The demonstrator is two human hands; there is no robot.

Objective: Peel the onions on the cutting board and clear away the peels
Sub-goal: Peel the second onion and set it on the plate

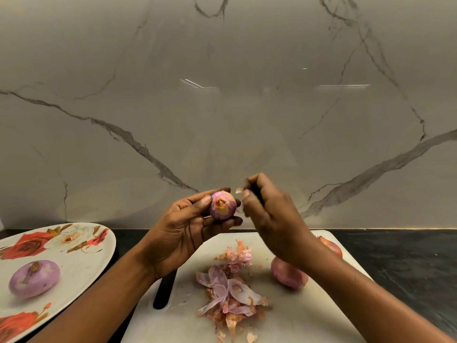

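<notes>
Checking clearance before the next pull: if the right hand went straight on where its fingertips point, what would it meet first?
Probably the onion held in the left hand. The right hand, pinching a peel scrap, points left at it from close by, though depth is unclear.

Home kitchen, marble-veined backsplash (222,107), dark countertop (408,256), white cutting board (296,318), rose-patterned plate (81,263)

Left grip (183,231) cupped, fingers curled; right grip (267,214) pinched, both raised.
</notes>
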